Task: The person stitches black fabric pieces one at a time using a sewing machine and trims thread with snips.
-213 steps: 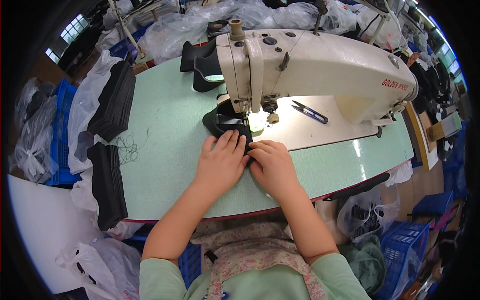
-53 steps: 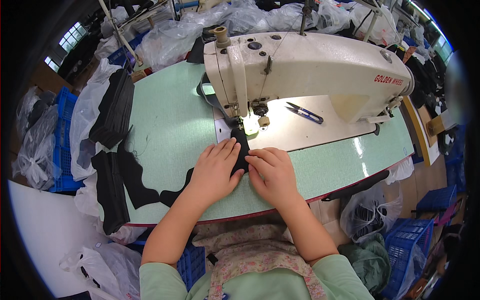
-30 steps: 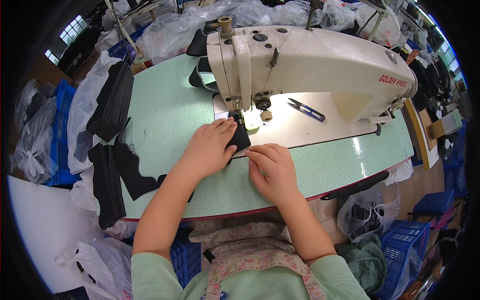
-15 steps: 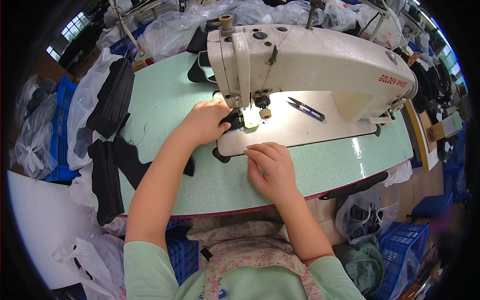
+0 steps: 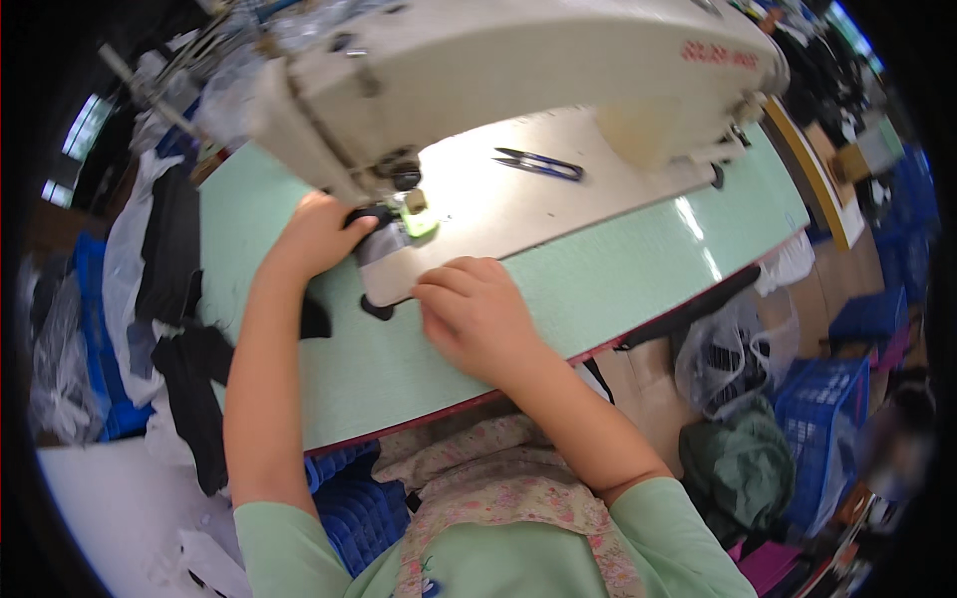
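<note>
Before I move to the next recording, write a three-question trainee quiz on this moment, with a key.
1. Which bare hand is nearer the needle end of the long cream metal sewing machine: the left hand or the right hand?
2. True or false: the small blue-and-black thread snips lie on the machine's flat, pale metal bed.
3. Fill in: the soft-looking piece at the left hand's thumb is ___ in colour.

Key: 1. The left hand. 2. True. 3. Black.

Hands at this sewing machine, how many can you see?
2: the left hand is at the black piece under the sewing machine's head; the right hand is near the front edge of the metal plate. No others show.
</note>
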Motion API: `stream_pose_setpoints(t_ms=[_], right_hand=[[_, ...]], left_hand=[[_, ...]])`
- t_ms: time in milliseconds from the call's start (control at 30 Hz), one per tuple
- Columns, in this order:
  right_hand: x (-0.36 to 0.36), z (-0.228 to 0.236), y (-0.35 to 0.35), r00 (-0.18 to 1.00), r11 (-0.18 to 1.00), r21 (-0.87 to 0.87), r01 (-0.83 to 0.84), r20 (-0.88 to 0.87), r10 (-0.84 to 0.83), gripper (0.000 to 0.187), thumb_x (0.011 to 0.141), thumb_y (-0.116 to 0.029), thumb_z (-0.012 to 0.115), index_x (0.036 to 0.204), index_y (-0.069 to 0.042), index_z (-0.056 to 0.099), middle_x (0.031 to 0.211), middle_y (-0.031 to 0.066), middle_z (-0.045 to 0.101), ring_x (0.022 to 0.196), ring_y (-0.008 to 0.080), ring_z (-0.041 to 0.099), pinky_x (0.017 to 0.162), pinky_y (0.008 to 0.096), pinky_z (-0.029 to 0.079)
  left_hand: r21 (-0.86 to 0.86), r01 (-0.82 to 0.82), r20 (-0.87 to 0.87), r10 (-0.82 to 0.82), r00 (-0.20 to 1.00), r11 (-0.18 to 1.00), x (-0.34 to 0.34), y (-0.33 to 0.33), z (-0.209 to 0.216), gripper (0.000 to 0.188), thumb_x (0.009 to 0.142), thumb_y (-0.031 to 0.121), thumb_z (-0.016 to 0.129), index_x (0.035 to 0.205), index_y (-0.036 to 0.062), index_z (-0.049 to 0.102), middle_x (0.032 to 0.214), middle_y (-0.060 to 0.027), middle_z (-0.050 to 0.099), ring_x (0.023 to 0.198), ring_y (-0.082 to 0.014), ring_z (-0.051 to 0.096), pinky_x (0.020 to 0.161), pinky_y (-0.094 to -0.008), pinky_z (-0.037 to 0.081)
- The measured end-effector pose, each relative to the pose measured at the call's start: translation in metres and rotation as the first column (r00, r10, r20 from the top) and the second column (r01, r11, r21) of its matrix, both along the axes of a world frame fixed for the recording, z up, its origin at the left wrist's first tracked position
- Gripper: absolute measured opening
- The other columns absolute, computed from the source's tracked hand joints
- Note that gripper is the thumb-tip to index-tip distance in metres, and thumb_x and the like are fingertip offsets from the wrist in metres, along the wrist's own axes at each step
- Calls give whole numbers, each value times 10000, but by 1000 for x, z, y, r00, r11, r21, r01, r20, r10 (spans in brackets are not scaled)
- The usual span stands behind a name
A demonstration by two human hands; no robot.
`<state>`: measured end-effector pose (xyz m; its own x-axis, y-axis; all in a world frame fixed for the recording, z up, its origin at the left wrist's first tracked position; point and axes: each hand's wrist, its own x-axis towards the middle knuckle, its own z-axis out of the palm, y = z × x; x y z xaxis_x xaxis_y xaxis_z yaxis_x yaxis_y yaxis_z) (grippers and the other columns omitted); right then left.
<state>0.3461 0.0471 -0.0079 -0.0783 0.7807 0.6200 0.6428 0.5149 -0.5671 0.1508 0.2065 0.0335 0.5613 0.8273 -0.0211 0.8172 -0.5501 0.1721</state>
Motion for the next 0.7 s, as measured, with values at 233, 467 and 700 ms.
stream_pose_setpoints(t_ms=[233,467,700], right_hand=[[3,-6,-2,995,999,19,-46,-84,47,186,708,-57,708,891,-58,677,933,40,661,909,229,617,813,379,475],[2,-8,-3,989,996,16,-93,-115,94,198,701,-97,720,893,-57,686,941,29,646,929,212,593,824,365,465],[-1,-6,-1,978,989,-3,-149,-151,146,195,710,-89,712,899,-54,683,951,41,654,947,224,598,839,383,467]], left_hand=[[-164,-235,-49,230,972,958,10,-7,2,453,923,440,651,1051,9,705,944,-238,703,898,-403,679,792,-443,511],[139,-215,56,209,976,967,-27,-21,0,298,983,268,618,1102,-3,655,1067,-226,671,948,-359,643,825,-421,478],[129,-618,19,621,784,776,-133,-89,-7,555,995,334,607,1396,-40,518,1427,-227,541,1345,-373,492,1128,-386,363]])
